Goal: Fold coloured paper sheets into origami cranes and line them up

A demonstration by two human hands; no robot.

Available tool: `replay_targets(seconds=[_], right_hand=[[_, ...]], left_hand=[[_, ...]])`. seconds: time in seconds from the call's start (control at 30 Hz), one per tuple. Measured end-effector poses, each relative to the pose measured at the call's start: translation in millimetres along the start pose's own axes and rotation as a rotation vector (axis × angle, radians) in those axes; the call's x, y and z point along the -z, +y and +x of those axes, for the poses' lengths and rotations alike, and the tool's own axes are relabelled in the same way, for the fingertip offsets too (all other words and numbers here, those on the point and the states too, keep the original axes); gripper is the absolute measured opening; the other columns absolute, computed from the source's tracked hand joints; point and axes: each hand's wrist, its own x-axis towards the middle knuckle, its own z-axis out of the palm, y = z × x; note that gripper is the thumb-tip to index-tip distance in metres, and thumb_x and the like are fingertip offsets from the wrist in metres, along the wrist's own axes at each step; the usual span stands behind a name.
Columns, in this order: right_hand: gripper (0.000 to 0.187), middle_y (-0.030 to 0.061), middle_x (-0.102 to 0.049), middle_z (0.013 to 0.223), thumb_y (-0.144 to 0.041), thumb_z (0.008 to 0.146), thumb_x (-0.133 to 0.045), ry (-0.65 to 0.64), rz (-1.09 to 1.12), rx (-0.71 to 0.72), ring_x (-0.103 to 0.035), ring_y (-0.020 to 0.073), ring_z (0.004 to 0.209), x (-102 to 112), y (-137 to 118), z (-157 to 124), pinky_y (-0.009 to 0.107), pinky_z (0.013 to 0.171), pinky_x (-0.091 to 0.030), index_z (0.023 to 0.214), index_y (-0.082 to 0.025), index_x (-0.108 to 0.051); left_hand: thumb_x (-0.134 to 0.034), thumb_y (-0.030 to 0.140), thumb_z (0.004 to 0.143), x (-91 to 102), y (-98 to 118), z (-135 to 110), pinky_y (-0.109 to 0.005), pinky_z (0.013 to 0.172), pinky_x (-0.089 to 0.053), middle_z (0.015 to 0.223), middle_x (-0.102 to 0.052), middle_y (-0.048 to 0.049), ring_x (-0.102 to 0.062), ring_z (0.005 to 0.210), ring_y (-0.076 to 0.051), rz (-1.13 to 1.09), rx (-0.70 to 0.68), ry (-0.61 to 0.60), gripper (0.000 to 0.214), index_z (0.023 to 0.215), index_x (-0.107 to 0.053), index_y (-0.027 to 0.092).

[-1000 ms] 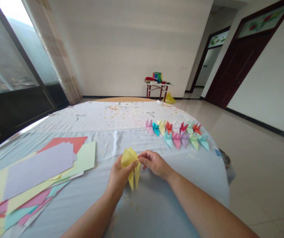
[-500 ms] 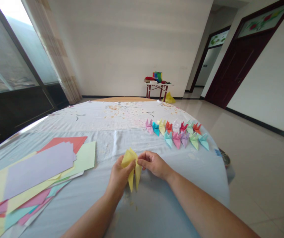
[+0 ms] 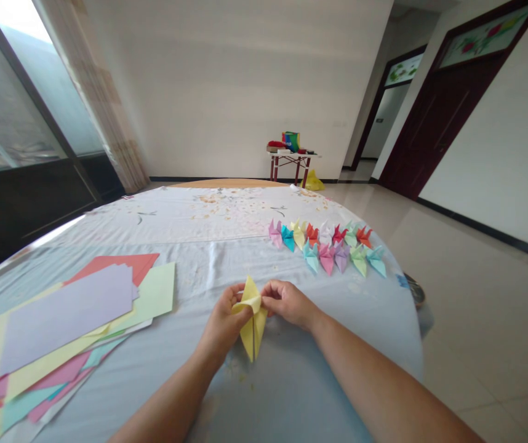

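A partly folded piece of yellow origami paper is held between both hands over the near middle of the table. It has a pointed top, a flap curled over at mid-height, and two narrow points side by side below. My left hand grips its left side, thumb across the front. With thumb and fingers pinched, my right hand holds its right edge by the curled flap. Finished folded paper cranes in several colours stand in two rows beyond my right hand.
Loose coloured paper sheets are piled on the left of the table, a lilac one on top. A pale floral cloth covers the round table. By the far wall stand a small table and a yellow bag.
One flap of the yellow paper is now curled over across the front, and the lower points lie closer together. Both hands keep hold of it. The view has shifted slightly.
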Motion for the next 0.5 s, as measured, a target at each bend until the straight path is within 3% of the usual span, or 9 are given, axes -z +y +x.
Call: replay_targets(seconds=[0.2,0.37,0.5], right_hand=[[0.026,-0.0012,-0.056,0.069,-0.039,0.071,-0.062,0.007,0.003,0.006,-0.050,0.0086,0.058,3,4,1,0.020,0.054,-0.043,0.080,-0.014,-0.057],[0.023,0.0001,-0.057,0.071,-0.037,0.074,-0.058,0.000,-0.120,0.014,-0.051,0.0095,0.059,2,2,0,0.022,0.055,-0.044,0.078,-0.014,-0.058],[0.025,0.0021,-0.059,0.083,-0.036,0.071,-0.063,-0.004,-0.245,0.135,-0.056,0.0128,0.074,2,-1,-2,0.023,0.064,-0.046,0.086,-0.016,-0.062]], left_hand=[[-0.064,0.036,0.066,3.0,1,-1,-0.027,0.064,-0.046,0.092,-0.063,-0.0044,-0.062,0.074,-0.017,-0.036,0.045,-0.119,0.056,0.114,-0.042,0.019],[-0.073,0.031,0.055,3.9,-9,5,-0.024,0.060,-0.045,0.078,-0.063,-0.0004,-0.059,0.066,-0.015,0.083,-0.012,-0.027,0.063,0.110,-0.044,0.017],[-0.074,0.032,0.051,2.7,-11,7,-0.024,0.061,-0.045,0.076,-0.063,0.0003,-0.059,0.067,-0.015,0.083,-0.024,0.007,0.067,0.108,-0.044,0.016]])
